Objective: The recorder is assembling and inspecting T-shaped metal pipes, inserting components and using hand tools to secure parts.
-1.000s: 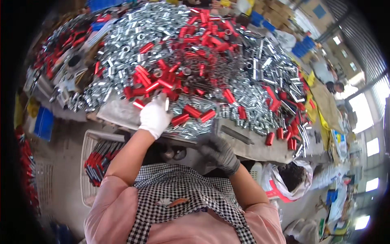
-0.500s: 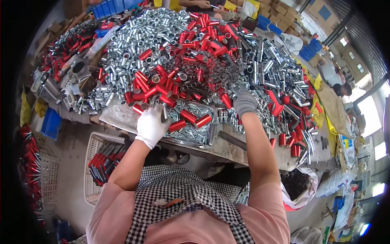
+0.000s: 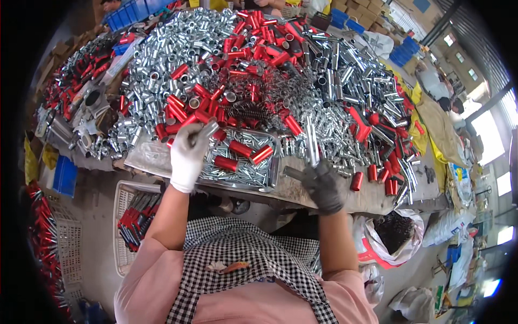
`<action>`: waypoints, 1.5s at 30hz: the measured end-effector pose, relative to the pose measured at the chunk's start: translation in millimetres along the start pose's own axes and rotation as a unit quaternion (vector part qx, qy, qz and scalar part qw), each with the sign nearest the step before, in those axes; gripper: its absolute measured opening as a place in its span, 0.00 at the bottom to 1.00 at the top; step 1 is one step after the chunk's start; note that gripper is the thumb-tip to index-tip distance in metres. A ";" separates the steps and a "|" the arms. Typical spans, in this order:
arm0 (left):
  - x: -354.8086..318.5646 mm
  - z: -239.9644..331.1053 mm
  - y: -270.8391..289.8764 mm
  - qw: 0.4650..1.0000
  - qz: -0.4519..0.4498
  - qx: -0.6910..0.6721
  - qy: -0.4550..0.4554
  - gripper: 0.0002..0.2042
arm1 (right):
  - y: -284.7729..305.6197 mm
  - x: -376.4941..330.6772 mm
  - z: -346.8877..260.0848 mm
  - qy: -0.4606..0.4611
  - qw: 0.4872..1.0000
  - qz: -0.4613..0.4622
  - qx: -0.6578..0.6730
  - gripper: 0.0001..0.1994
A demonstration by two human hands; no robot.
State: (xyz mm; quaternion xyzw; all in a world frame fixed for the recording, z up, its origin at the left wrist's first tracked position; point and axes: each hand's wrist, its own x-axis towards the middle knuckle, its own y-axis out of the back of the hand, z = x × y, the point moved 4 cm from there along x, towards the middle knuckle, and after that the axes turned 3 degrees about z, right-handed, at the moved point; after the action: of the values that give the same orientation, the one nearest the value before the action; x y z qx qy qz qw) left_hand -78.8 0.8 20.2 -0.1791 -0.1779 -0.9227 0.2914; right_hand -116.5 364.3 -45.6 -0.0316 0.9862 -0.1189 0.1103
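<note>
My left hand (image 3: 186, 157), in a white glove, is closed around a short silver metal sleeve (image 3: 209, 129) that sticks out past the fingertips. It hovers at the left end of a shallow metal tray (image 3: 275, 164) full of thin silver pins or screws, with several red tubes (image 3: 225, 163) lying on top. In its dark grey glove, my right hand (image 3: 322, 188) grips a long shiny metal rod (image 3: 311, 142), pointing away from me over the front of the bench. Its exact kind is blurred. A flat dark metal bar (image 3: 293, 173) lies beside this hand.
Behind the tray are heaped silver collars (image 3: 162, 59), coil springs (image 3: 253, 89), red tubes and long chrome tubes (image 3: 345, 70). A white plastic basket (image 3: 123, 227) with red-and-black parts stands below the bench on the left. An open sack (image 3: 410, 245) of dark pieces is low on the right.
My right hand has drawn back toward me from the pile of small metal parts and now holds the shiny rod. My left hand has turned slightly, still keeping the metal sleeve.
</note>
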 end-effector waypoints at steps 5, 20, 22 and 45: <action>1.1 13.9 -14.3 0.913 -0.096 -0.361 0.166 0.12 | -113.4 -74.4 12.0 -0.073 0.905 -0.288 0.306 0.21; -59.4 72.2 -27.4 0.847 -0.339 -0.273 0.306 0.09 | -126.1 -100.3 35.4 -0.167 0.939 -0.258 0.153 0.23; -60.6 74.6 -29.2 0.850 -0.346 -0.273 0.287 0.08 | -122.7 -101.2 35.1 -0.181 0.931 -0.288 0.135 0.24; -64.9 92.6 -12.2 0.967 -0.186 -0.174 0.004 0.20 | -144.5 -101.6 30.5 0.036 0.974 -0.220 0.029 0.23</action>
State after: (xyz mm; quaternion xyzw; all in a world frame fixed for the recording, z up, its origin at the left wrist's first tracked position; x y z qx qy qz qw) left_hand -15.4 80.9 70.1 -0.1871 -0.0431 -0.9781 0.0798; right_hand -5.5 226.2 -18.2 -0.2401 0.9546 -0.1698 0.0467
